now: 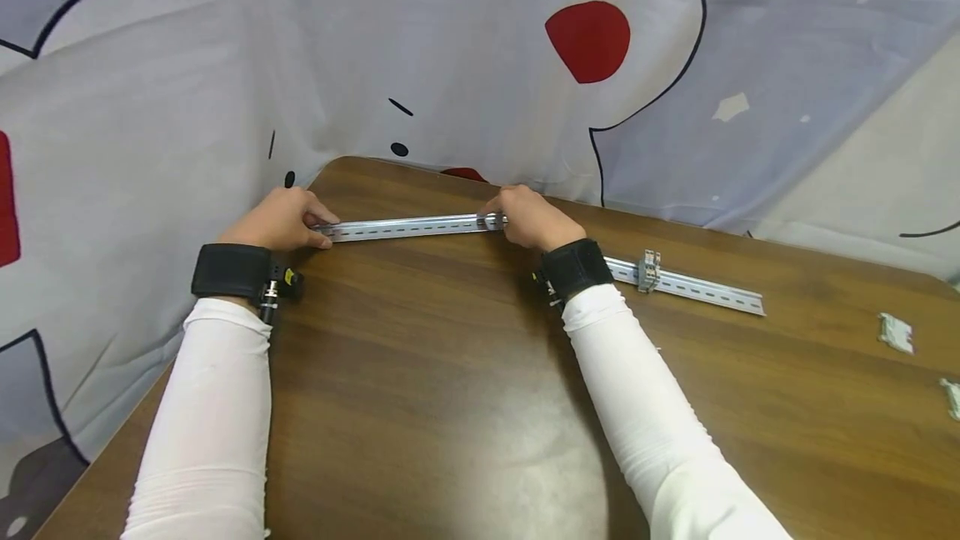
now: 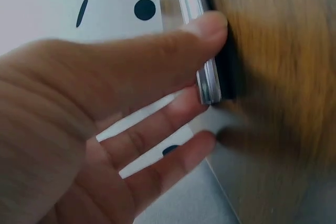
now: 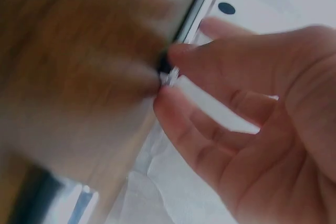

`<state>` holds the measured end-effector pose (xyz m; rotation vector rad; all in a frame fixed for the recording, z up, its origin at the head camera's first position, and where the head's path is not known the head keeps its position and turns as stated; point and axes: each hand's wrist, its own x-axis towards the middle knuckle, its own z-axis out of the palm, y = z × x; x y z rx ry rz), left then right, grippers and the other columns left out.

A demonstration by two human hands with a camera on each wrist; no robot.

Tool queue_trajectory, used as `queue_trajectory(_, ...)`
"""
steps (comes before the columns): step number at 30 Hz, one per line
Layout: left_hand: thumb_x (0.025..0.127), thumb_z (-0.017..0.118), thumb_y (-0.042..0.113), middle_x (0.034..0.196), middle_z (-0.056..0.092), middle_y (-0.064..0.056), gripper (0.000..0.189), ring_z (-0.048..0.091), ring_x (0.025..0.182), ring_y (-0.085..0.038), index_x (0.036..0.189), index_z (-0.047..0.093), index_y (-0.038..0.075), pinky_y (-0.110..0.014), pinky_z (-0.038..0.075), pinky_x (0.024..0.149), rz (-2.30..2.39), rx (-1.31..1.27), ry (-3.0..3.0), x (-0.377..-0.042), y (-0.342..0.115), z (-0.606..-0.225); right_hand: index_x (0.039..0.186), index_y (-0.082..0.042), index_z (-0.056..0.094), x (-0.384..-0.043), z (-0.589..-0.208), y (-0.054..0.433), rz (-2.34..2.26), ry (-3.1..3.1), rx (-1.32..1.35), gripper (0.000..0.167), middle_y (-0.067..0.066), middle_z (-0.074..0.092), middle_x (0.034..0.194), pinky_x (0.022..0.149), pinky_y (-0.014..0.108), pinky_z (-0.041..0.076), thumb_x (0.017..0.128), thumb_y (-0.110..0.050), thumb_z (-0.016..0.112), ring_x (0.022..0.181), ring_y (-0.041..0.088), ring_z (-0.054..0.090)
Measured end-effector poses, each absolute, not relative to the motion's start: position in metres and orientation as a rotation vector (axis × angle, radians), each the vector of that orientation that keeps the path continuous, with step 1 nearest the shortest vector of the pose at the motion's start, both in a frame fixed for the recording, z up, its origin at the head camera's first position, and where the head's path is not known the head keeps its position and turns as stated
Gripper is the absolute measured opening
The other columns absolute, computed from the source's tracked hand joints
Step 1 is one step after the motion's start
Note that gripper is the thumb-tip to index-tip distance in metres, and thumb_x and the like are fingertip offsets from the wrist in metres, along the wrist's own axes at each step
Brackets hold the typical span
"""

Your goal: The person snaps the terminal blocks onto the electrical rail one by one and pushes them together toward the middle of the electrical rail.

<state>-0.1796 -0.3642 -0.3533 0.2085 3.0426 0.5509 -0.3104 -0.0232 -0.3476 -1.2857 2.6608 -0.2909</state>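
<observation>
A slotted metal DIN rail spans between both hands near the table's back edge. My left hand pinches its left end; in the left wrist view the thumb lies across the rail and other fingers are behind and below it. At the opposite end, my right hand pinches the rail between thumb and fingers. A small shiny bit shows at that rail end in the right wrist view, too blurred to name. Whether the rail touches the table is hard to see.
Right of the right wrist lies a second DIN rail, carrying a grey terminal block cluster. Two small pale pieces, one farther back and one cut off by the frame, lie at the table's right. A patterned cloth hangs behind the table.
</observation>
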Motion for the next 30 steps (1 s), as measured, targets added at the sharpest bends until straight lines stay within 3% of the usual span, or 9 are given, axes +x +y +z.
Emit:
queue_trajectory(3, 0.077, 0.082, 0.008, 0.102, 0.068, -0.015, 0.030, 0.062, 0.091, -0.030, 0.106, 0.075, 0.004, -0.045, 0.050, 0.078, 0.551, 0.190, 3.005, -0.177, -0.364, -0.349, 0.123, -0.011, 0.069, -0.310, -0.346, -0.021, -0.280, 2.627, -1.315, 0.054, 0.006, 0.066, 0.123, 0.088, 0.035, 0.049, 0.078, 0.018, 0.059, 0.111, 0.023, 0.059)
queue_trajectory(10, 0.070, 0.076, -0.004, 0.099, 0.068, -0.017, 0.035, 0.062, 0.093, -0.033, 0.104, 0.072, 0.002, -0.051, 0.048, 0.081, 0.493, 0.203, 2.943, -0.176, -0.352, -0.338, 0.114, -0.009, 0.070, -0.310, -0.347, -0.017, -0.273, 2.625, -1.322, 0.044, 0.007, 0.067, 0.110, 0.084, 0.037, 0.049, 0.073, 0.009, 0.073, 0.098, 0.023, 0.059)
queue_trajectory(14, 0.065, 0.077, -0.004, 0.096, 0.065, -0.016, 0.037, 0.057, 0.088, -0.030, 0.100, 0.068, 0.004, -0.049, 0.047, 0.078, 0.447, 0.203, 2.931, -0.181, -0.346, -0.340, 0.105, -0.010, 0.071, -0.310, -0.352, -0.013, -0.274, 2.662, -1.285, 0.037, 0.006, 0.067, 0.105, 0.082, 0.037, 0.049, 0.072, 0.006, 0.074, 0.093, 0.021, 0.058)
queue_trajectory(21, 0.062, 0.077, -0.003, 0.090, 0.059, -0.014, 0.039, 0.052, 0.082, -0.028, 0.096, 0.062, 0.006, -0.043, 0.043, 0.070, 0.440, 0.192, 2.914, -0.184, -0.345, -0.347, 0.109, -0.008, 0.072, -0.302, -0.348, -0.007, -0.216, 2.719, -1.274, 0.036, 0.005, 0.068, 0.105, 0.082, 0.036, 0.050, 0.073, -0.002, 0.073, 0.092, 0.020, 0.060)
queue_trajectory(30, 0.063, 0.078, -0.001, 0.098, 0.063, -0.017, 0.039, 0.055, 0.090, -0.032, 0.099, 0.063, 0.006, -0.049, 0.045, 0.077, 0.465, 0.305, 2.951, -0.187, -0.343, -0.327, 0.099, -0.010, 0.073, -0.277, -0.318, 0.010, -0.174, 2.777, -1.255, 0.024, 0.003, 0.069, 0.096, 0.074, 0.035, 0.050, 0.075, -0.007, 0.073, 0.083, 0.019, 0.059)
